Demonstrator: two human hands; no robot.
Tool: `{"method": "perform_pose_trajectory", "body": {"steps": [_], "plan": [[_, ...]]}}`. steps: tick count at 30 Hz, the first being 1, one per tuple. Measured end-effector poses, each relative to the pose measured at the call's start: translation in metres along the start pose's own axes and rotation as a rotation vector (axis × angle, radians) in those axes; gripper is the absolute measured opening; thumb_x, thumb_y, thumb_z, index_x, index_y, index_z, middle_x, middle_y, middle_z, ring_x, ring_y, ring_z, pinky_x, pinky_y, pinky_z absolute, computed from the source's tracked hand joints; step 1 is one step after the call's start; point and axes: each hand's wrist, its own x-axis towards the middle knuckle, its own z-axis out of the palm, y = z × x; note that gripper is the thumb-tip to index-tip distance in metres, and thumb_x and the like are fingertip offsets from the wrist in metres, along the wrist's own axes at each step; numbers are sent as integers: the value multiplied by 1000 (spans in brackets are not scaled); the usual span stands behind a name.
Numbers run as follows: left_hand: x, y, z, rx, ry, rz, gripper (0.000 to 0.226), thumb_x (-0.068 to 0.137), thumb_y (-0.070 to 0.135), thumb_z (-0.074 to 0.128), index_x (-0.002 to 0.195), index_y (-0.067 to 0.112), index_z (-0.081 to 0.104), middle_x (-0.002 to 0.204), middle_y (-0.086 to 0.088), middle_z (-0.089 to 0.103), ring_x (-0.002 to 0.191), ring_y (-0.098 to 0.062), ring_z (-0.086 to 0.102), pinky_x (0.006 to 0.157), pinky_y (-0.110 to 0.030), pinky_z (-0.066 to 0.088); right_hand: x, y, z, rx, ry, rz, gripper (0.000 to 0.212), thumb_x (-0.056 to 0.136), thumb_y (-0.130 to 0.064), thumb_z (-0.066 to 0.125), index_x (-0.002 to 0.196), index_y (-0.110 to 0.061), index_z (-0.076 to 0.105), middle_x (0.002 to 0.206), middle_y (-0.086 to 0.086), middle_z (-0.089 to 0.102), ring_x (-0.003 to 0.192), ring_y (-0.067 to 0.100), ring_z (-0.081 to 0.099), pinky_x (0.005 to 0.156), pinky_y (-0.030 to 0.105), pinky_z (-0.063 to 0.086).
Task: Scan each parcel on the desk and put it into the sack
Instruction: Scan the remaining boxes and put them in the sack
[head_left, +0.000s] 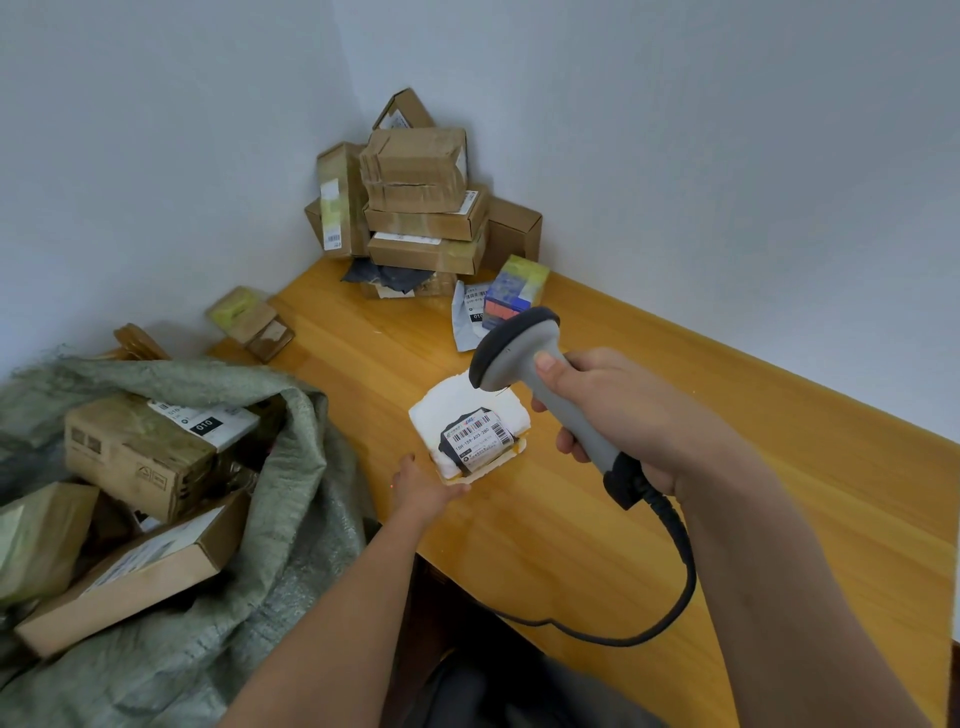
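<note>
**Parcel under the scanner at the desk's near edge**

Parcel (470, 431) in white foam wrap lies on the wooden desk (753, 467), close to its near-left edge, with a barcode label (477, 435) facing up. In the head view, the left hand (422, 488) reaches in from below and holds the parcel at its near-left corner; the thumb lies along the parcel's edge, while the other fingers are hidden beneath the hand, so how they curl cannot be told.

The right hand (613, 410) is wrapped around the grey handle of a barcode scanner (545, 384), thumb resting on top near the head and fingers curled under the grip. The scanner's dark head hangs just above the far side of the parcel, tilted down toward the label. Its black cable (675, 587) loops from the handle's base down across the desk's front edge.

In the far corner of the desk, against the two walls, stands a pile of brown cardboard boxes (421, 202). A small colourful box (514, 291) and a grey mailer bag (470, 312) lie just in front of that pile.

Left of the desk, a green woven sack (291, 467) gapes open, and several cardboard parcels (140, 452) lie inside it. Another small box (252, 322) sits beyond the sack, beside the desk's left edge.
</note>
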Motion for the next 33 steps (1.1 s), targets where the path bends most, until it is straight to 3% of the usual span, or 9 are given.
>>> {"method": "perform_pose_trajectory", "body": {"steps": [7, 11, 13, 17, 21, 24, 29, 31, 33], "plan": [[-6, 1, 1, -289, -105, -49, 125, 50, 54, 86, 152, 27, 18, 146, -13, 44, 127, -33, 49, 99, -51, 49, 13, 10, 0, 41, 3, -38, 33, 103, -41, 42, 109, -12, 58, 91, 3, 60, 51, 6, 54, 44, 14, 43], [-10, 6, 0, -454, -93, -126, 94, 79, 64, 62, 154, 26, 19, 150, -8, 40, 126, -33, 50, 94, -45, 52, 58, 36, 4, 75, 82, 9, 29, 95, -41, 60, 99, -12, 61, 67, 3, 58, 42, 5, 51, 44, 18, 41], [-10, 6, -2, -488, -92, -153, 81, 89, 64, 49, 153, 23, 22, 151, -6, 39, 124, -33, 51, 93, -44, 52, 91, 58, 11, 142, 106, 75, 23, 94, -32, 63, 104, -12, 59, 69, 4, 55, 45, 8, 50, 43, 20, 40], [-12, 9, -4, -526, -137, -171, 66, 97, 57, 42, 152, 24, 29, 152, -1, 37, 123, -31, 50, 96, -43, 48, 141, 101, 29, 275, 76, 217, 28, 95, -22, 62, 119, -9, 54, 81, 3, 54, 55, 12, 51, 49, 25, 41], [-15, 19, 0, -551, -207, -144, 57, 95, 61, 44, 145, 35, 35, 146, 3, 44, 127, -29, 46, 104, -47, 42, 160, 129, 48, 369, 57, 278, 19, 94, -22, 65, 108, -15, 54, 78, 6, 59, 56, 14, 51, 54, 28, 45], [-17, 30, 1, -642, -89, -43, 62, 92, 59, 52, 145, 40, 27, 145, 2, 46, 125, -21, 45, 97, -43, 40, 159, 129, 57, 379, 172, 172, 13, 93, -21, 66, 101, -19, 56, 78, 4, 60, 57, 15, 52, 55, 29, 46], [-29, 53, -52, -819, 135, 222, 61, 85, 48, 66, 133, 36, 32, 137, 2, 50, 116, -8, 51, 86, -25, 42, 151, 73, 76, 478, 279, -100, 16, 94, -22, 63, 97, -34, 53, 86, -4, 60, 59, 14, 53, 58, 28, 48], [-40, 51, -91, -891, 228, 289, 65, 78, 49, 72, 129, 36, 33, 131, 2, 57, 116, -12, 56, 92, -30, 45, 147, 40, 92, 463, 238, -214, 17, 94, -21, 62, 99, -33, 52, 84, -5, 59, 55, 11, 53, 52, 20, 48], [-51, 40, -130, -969, 259, 295, 56, 81, 44, 72, 122, 37, 34, 125, 0, 63, 113, -17, 59, 90, -37, 48, 142, 12, 112, 455, 150, -309, 17, 94, -19, 63, 98, -32, 53, 82, -2, 59, 52, 8, 54, 52, 19, 49]]}}
